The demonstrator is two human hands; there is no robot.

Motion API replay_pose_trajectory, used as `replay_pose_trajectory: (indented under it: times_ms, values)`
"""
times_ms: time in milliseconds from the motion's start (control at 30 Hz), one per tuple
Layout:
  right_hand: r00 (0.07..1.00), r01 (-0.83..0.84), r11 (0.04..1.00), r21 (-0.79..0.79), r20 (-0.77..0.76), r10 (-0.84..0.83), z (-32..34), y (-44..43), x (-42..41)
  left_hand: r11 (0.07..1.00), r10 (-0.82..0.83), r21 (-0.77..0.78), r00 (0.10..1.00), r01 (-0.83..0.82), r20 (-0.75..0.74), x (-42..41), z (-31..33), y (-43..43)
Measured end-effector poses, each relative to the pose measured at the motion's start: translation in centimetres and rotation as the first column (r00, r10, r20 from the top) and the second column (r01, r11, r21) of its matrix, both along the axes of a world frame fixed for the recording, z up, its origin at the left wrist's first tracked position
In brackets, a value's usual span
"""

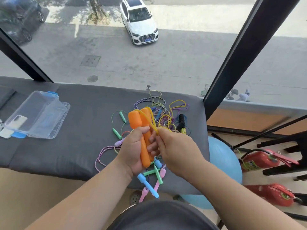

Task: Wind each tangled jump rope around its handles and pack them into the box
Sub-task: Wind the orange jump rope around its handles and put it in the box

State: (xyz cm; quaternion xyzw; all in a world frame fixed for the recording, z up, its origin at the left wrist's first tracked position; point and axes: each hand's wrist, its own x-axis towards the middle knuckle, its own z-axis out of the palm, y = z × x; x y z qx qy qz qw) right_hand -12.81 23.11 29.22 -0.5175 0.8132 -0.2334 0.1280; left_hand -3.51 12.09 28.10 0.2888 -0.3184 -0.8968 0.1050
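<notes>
My left hand [132,150] grips two orange jump rope handles [138,120] side by side, upright above the grey padded table [66,146]. A yellow rope [166,118] loops over the handle tops, and my right hand [179,151] pinches it just right of the handles. Behind and below my hands lies a tangle of ropes [159,103] with green handles [122,116], a lilac handle [120,142], blue and pink handles [147,183] and a black handle [181,121]. A clear plastic box [41,113] with blue clips sits open at the table's left.
A phone [16,121] shows through the clear box at the left. Right of the table, on the floor, are a blue exercise ball [224,161], two red fire extinguishers [260,160] and black stand legs [282,146]. A large window runs along the table's far edge.
</notes>
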Motion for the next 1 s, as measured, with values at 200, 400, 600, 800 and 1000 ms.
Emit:
replay_pose_trajectory:
  times_ms: [200, 400, 600, 800, 1000]
  values:
    - [0.994, -0.086, 0.994, 0.061, -0.069, 0.090, 0.5, -0.4, 1.7, 0.981, 0.192, 0.019, 0.980, -0.194, 0.047, -1.0, 0.3, 0.2]
    - [0.994, -0.093, 0.988, -0.124, -0.074, 0.084, -0.5, 0.2, 2.0, 0.964, 0.262, 0.059, 0.965, -0.260, -0.022, -1.0, -0.3, -1.4]
    - [0.952, 0.054, 0.973, -0.223, 0.307, 0.018, -1.0, 1.3, 1.7, 0.970, 0.241, -0.001, 0.966, -0.242, -0.094, -0.5, 0.2, -1.3]
    - [0.988, 0.027, 0.963, -0.267, 0.154, 0.015, -1.4, 1.2, 1.6, 0.973, 0.204, -0.100, 0.977, -0.210, -0.062, -0.1, 0.2, -1.1]
    - [0.979, 0.096, 0.904, -0.417, 0.205, -0.009, -2.3, 1.7, 1.3, 0.989, 0.102, -0.102, 0.992, -0.109, -0.078, 0.4, -0.5, -0.5]
